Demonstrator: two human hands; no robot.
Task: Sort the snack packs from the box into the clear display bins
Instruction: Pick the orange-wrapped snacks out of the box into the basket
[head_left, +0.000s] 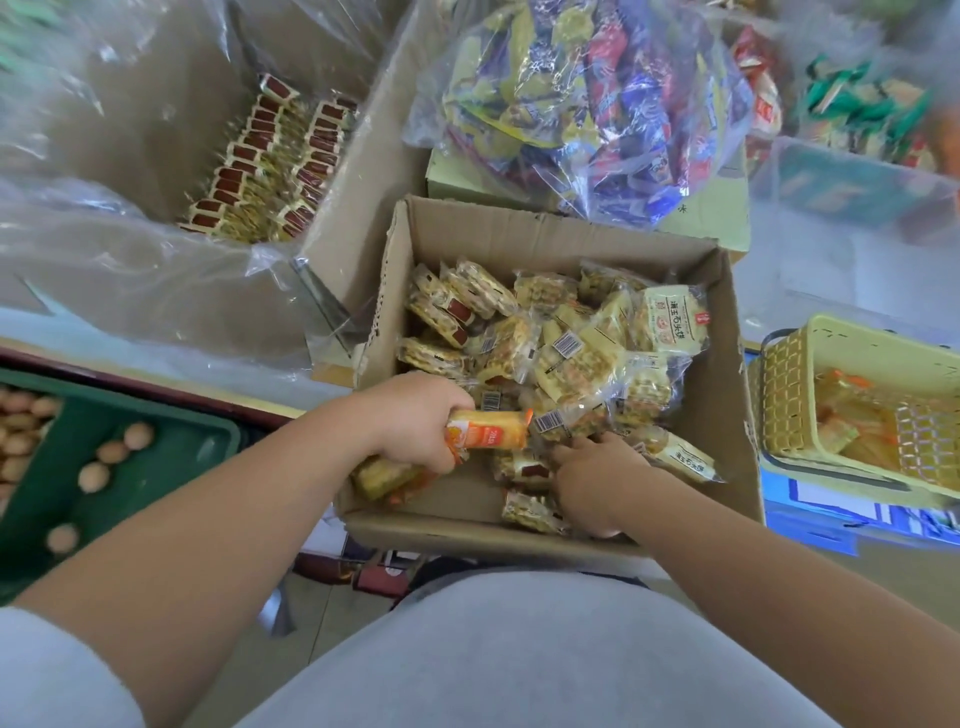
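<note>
The left hand (410, 421) has its fingers (439, 457) clamped round an orange snack pack (488, 435), held just above the near-left corner of the cardboard box (727, 395). Just right of those fingers, the right hand (592, 480) lies among the loose snack packs (571, 358); whether its fingers grip one I cannot tell. Further right of both hands sits a yellow basket (789, 384), and off to their left is a green crate (156, 457) of eggs.

matt brown cardboard box (727, 374), glossy clear plastic snack packs (571, 358), woven-look yellow plastic basket (795, 389)
</note>
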